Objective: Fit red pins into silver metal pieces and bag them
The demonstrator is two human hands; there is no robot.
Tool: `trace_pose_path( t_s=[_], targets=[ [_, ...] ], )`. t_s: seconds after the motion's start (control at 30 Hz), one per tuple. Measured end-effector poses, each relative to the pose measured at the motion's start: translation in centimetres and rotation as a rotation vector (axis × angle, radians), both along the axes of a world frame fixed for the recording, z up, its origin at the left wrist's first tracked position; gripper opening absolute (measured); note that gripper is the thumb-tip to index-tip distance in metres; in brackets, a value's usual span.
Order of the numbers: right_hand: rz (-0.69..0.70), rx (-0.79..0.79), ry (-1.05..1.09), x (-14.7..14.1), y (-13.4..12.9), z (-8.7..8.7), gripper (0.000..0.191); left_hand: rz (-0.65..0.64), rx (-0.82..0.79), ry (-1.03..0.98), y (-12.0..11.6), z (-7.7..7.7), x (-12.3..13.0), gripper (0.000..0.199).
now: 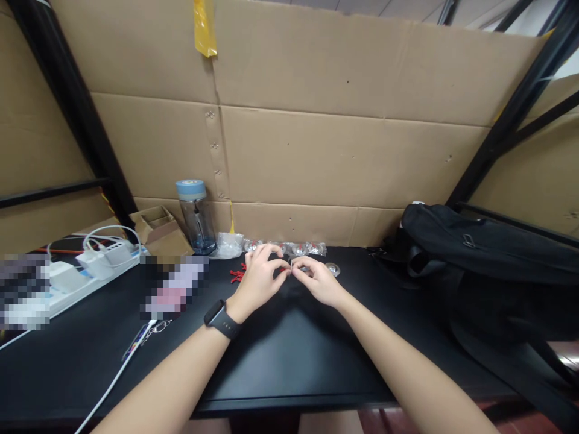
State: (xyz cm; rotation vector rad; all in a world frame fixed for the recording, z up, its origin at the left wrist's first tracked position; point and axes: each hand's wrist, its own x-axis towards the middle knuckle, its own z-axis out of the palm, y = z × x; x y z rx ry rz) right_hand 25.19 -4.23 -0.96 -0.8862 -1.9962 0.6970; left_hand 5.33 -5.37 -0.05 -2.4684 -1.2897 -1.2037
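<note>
Over the black table, my left hand [263,269] and my right hand [316,278] meet fingertip to fingertip. Both are closed in a pinch on something too small to make out. A dark watch [220,318] is on my left wrist. Beside my left hand lie several small red pieces [236,276], partly covered by it. A round shiny metal piece [333,269] lies just right of my right hand. Behind the hands stands a row of round metal pieces in clear plastic wrap [315,248]; my left fingers hide part of the row.
A blue-lidded bottle [196,220], a crumpled clear bag [227,245] and an open cardboard box [163,232] stand at the back left. Chargers plug into a power strip [102,262], and a white cable [113,381] crosses the left side. A black backpack [493,271] fills the right.
</note>
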Motion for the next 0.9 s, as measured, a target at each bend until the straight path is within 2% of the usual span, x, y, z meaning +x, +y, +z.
trace_pose_path(
  t_s=[0.1, 0.2, 0.4, 0.57, 0.73, 0.9],
  targets=[
    [0.003, 0.025, -0.057, 0.2, 0.1, 0.0, 0.017, 0.035, -0.073, -0.005, -0.1, 0.2, 0.1, 0.009],
    [0.007, 0.059, -0.153, 0.7, 0.1, 0.1, 0.013, 0.065, -0.176, -0.056, -0.1, 0.3, 0.1, 0.020],
    [0.002, 0.065, -0.175, 1.4, 0.2, 0.6, 0.010, -0.145, -0.313, 0.126, 0.0, -1.2, 0.1, 0.025],
    [-0.005, 0.030, -0.172, 1.5, 0.4, 0.5, 0.009, -0.187, -0.332, 0.121, 0.1, -1.8, 0.4, 0.026],
    [0.011, 0.035, -0.206, 1.5, 0.5, 0.1, 0.010, -0.179, -0.339, 0.116, 0.2, -1.8, 0.5, 0.014],
    [0.059, 0.056, -0.292, 1.6, 0.3, 0.0, 0.011, -0.202, -0.356, 0.144, 0.3, -2.1, 0.5, 0.013]
  ],
)
